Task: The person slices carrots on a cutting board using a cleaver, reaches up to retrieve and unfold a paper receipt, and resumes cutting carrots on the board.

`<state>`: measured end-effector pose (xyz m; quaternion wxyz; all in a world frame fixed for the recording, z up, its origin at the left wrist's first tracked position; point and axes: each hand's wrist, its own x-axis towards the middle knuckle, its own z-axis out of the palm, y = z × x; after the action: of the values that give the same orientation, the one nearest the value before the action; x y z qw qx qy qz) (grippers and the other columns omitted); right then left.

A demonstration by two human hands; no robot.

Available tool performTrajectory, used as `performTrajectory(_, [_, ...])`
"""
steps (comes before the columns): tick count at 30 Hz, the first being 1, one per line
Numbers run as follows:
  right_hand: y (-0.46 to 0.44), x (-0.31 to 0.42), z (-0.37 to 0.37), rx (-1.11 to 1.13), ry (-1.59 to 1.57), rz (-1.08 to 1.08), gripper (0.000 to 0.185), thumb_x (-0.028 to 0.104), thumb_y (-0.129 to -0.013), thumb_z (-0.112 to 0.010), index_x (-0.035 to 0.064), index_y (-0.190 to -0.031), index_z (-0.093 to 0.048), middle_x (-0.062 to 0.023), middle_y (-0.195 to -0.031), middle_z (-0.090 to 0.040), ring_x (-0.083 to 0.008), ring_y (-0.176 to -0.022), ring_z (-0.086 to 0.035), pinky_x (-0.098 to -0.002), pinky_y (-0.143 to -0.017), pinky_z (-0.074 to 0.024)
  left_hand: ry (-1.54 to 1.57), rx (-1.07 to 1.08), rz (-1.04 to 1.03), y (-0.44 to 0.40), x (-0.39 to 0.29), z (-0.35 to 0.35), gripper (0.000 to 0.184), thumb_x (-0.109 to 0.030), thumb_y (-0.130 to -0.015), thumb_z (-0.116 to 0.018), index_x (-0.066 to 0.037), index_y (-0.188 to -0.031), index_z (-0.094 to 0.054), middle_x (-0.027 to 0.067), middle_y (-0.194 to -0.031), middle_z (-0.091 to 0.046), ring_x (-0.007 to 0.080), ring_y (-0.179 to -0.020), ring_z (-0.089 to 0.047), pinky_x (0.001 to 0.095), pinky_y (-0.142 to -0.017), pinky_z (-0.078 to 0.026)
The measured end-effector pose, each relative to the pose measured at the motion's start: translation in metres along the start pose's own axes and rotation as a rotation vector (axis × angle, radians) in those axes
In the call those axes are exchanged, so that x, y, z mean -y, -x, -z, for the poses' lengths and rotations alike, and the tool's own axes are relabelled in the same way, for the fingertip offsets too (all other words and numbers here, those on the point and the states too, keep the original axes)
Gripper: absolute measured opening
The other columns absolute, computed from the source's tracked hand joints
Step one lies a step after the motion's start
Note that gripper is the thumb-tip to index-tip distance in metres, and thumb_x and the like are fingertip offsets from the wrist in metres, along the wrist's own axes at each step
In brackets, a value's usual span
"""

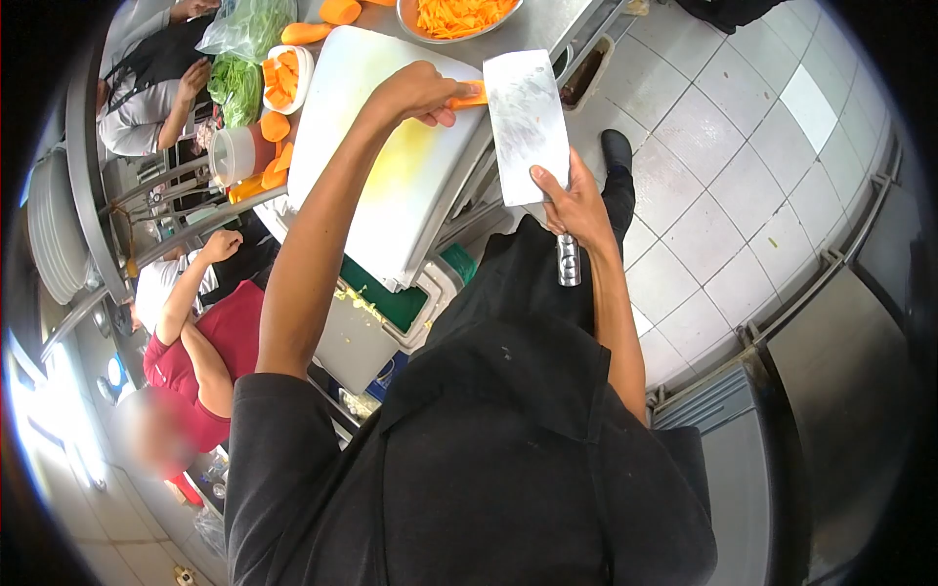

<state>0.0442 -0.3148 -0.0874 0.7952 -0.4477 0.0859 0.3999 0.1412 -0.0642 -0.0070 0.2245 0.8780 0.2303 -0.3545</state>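
Observation:
My left hand [422, 95] is closed around an orange carrot piece [472, 95] over the right edge of the white cutting board [391, 156]. In my right hand [578, 207] is a cleaver [526, 122], its broad blade turned flat to the camera and my thumb pressed on the blade near the metal handle. The carrot's end meets the blade's left edge; whether it lies against or behind it I cannot tell. Yellow stains mark the board. Just beyond it stands a metal bowl [515, 14] of shredded carrot [459, 14].
Left of the board are a white bowl [306, 80] of carrot chunks, whole peeled carrots [305, 33], leafy greens [234, 90] and a plastic tub [231, 158]. A person in a maroon shirt [220, 332] and another in an apron stand across the counter. Tiled floor [703, 186] lies right.

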Motion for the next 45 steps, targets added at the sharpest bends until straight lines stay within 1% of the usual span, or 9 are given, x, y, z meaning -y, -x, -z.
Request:
performTrajectory(2, [0.0, -0.002, 0.0, -0.001, 0.0, 0.008, 0.039, 0.012, -0.098, -0.06, 0.0022, -0.132, -0.044, -0.0022, -0.066, -0.054, -0.0045, -0.037, -0.038, -0.0233, -0.032, -0.0307, 0.012, 0.002, -0.004, 0.0, -0.002, 0.001, 0.055, -0.053, -0.083, -0.07, 0.002, -0.076, -0.068, 0.0088, -0.061, -0.067, 0.0145, -0.059, -0.065, 0.0254, -0.061, -0.054])
performTrajectory(4, [0.0, -0.003, 0.0, -0.002, 0.001, 0.015, 0.04, 0.012, -0.098, -0.06, 0.0024, -0.133, -0.044, -0.002, -0.066, -0.054, -0.0045, -0.037, -0.039, -0.0232, -0.032, -0.0308, -0.025, 0.031, -0.003, 0.002, -0.004, 0.003, 0.054, -0.047, -0.085, -0.072, 0.006, -0.081, -0.065, 0.0158, -0.072, -0.07, 0.0199, -0.066, -0.072, 0.0294, -0.066, -0.06])
performTrajectory(5, [-0.001, -0.003, 0.0, -0.001, 0.008, 0.004, 0.04, 0.013, -0.098, -0.06, 0.0025, -0.133, -0.044, -0.0019, -0.066, -0.054, -0.0045, -0.037, -0.039, -0.0232, -0.032, -0.0309, -0.023, 0.032, -0.002, 0.003, -0.005, 0.004, 0.054, -0.047, -0.085, -0.072, 0.006, -0.081, -0.065, 0.0158, -0.072, -0.07, 0.0199, -0.066, -0.072, 0.0294, -0.066, -0.06])
performTrajectory(8, [-0.001, -0.003, 0.001, 0.001, 0.011, -0.004, 0.04, 0.013, -0.098, -0.06, 0.0028, -0.133, -0.044, -0.0017, -0.066, -0.054, -0.0046, -0.038, -0.039, -0.0233, -0.033, -0.031, -0.038, 0.012, -0.012, 0.006, -0.007, 0.002, 0.055, -0.048, -0.085, -0.072, 0.006, -0.08, -0.065, 0.0156, -0.071, -0.07, 0.02, -0.066, -0.072, 0.0295, -0.067, -0.06])
performTrajectory(10, [-0.002, -0.003, 0.001, 0.003, 0.006, -0.002, 0.041, 0.014, -0.098, -0.061, 0.003, -0.133, -0.044, -0.0017, -0.066, -0.054, -0.0047, -0.038, -0.039, -0.0233, -0.033, -0.0311, -0.033, -0.026, -0.022, 0.006, -0.005, 0.0, 0.054, -0.053, -0.082, -0.07, -0.001, -0.069, -0.066, 0.0086, -0.062, -0.067, 0.0142, -0.058, -0.065, 0.0254, -0.06, -0.054])
performTrajectory(14, [-0.004, -0.006, 0.0, 0.006, -0.018, 0.01, 0.041, 0.014, -0.098, -0.061, 0.0038, -0.133, -0.044, -0.0017, -0.065, -0.053, -0.0046, -0.037, -0.038, -0.0232, -0.032, -0.0302, -0.013, -0.02, -0.032, 0.003, -0.003, 0.001, 0.052, -0.051, -0.081, -0.071, -0.001, -0.069, -0.065, 0.0082, -0.062, -0.067, 0.0139, -0.057, -0.065, 0.0252, -0.059, -0.054])
performTrajectory(16, [-0.006, -0.006, 0.001, 0.008, -0.018, 0.017, 0.041, 0.013, -0.098, -0.061, 0.0041, -0.133, -0.044, -0.0018, -0.065, -0.053, -0.0046, -0.037, -0.038, -0.0232, -0.032, -0.0298, -0.032, 0.016, -0.025, 0.002, -0.003, 0.002, 0.058, -0.05, -0.083, -0.072, 0.008, -0.082, -0.066, 0.0151, -0.07, -0.069, 0.0192, -0.066, -0.072, 0.0281, -0.067, -0.06])
performTrajectory(35, [-0.016, -0.013, 0.005, 0.057, -0.054, 0.019, 0.046, 0.013, -0.097, -0.061, 0.0064, -0.138, -0.042, -0.0021, -0.067, -0.055, -0.0044, -0.036, -0.036, -0.0237, -0.032, -0.0289, -0.072, 0.003, -0.022, -0.002, -0.001, 0.001, 0.063, -0.054, -0.082, -0.072, 0.009, -0.085, -0.068, 0.014, -0.068, -0.069, 0.0193, -0.064, -0.071, 0.0292, -0.065, -0.06])
performTrajectory(45, [-0.021, -0.013, 0.005, 0.069, -0.074, 0.022, 0.045, 0.013, -0.097, -0.062, 0.0065, -0.138, -0.043, -0.0012, -0.063, -0.053, -0.0046, -0.036, -0.036, -0.0247, -0.032, -0.0284, -0.074, 0.021, -0.009, 0.001, -0.007, 0.002, 0.066, -0.054, -0.083, -0.07, 0.011, -0.09, -0.068, 0.0154, -0.073, -0.07, 0.0203, -0.067, -0.072, 0.0293, -0.067, -0.06])
